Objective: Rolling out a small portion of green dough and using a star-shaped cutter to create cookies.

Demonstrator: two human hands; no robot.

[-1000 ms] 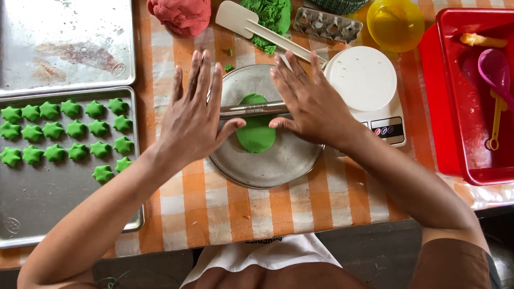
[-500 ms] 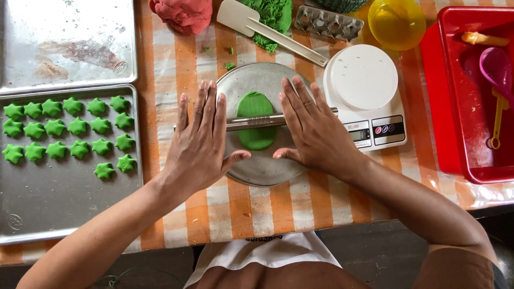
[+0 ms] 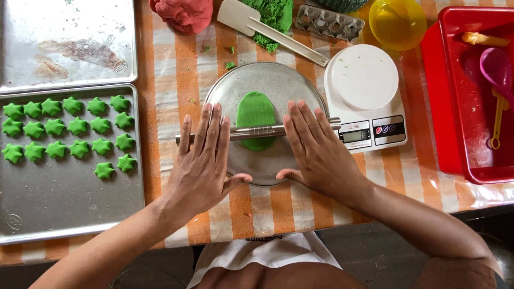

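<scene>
A flat oval of green dough (image 3: 256,112) lies on a round metal plate (image 3: 278,80) in the middle of the checked tablecloth. A thin metal rolling pin (image 3: 257,131) lies across the dough's near part. My left hand (image 3: 206,160) rests palm-down on the pin's left end with fingers spread. On the right end, my right hand (image 3: 318,152) presses the same way. Both palms are flat on the pin, not curled round it.
A baking tray (image 3: 69,208) at left holds several green star-shaped dough pieces (image 3: 69,136); another tray (image 3: 69,43) sits behind it. A white kitchen scale (image 3: 367,91), red tub (image 3: 455,107), yellow bowl (image 3: 399,21), spatula (image 3: 267,29), red dough (image 3: 182,13) and loose green dough (image 3: 276,13) surround the plate.
Both hands have rolled the pin back toward me over the dough. The green dough has gone from a round lump to a longer, flatter oval.
</scene>
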